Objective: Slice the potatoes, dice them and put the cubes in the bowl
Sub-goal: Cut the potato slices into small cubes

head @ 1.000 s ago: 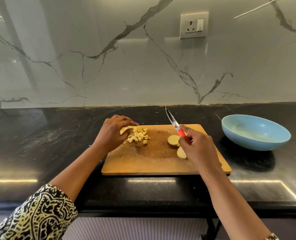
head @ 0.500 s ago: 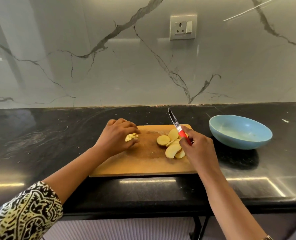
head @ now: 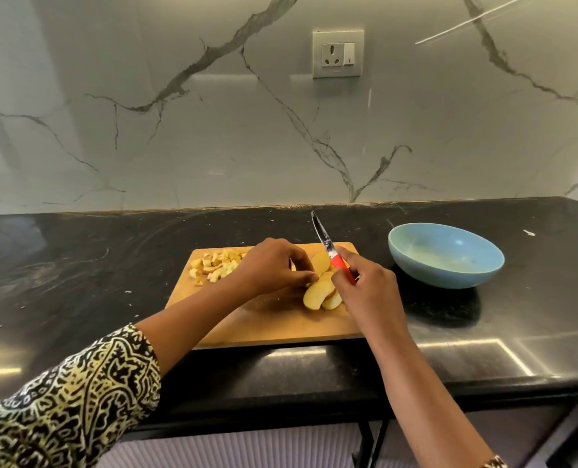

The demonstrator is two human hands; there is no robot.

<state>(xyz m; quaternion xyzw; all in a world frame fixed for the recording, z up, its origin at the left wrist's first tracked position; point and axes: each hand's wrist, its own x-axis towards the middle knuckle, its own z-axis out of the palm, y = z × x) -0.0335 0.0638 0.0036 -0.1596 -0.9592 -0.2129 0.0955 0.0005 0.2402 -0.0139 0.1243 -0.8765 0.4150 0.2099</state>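
Mid-frame, your left hand (head: 274, 266) pinches slices (head: 318, 293), right hand (head: 370, 290) grips knife (head: 322, 235): likely dicing stage; next, steady and cut.

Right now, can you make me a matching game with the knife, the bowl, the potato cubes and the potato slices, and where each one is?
Things:
1. knife
2. bowl
3. potato cubes
4. potato slices

Places:
A. far left corner of the cutting board
B. on the counter, right of the board
C. held in the right hand
D. at the left hand fingertips

Pairs: 1-C, 2-B, 3-A, 4-D.
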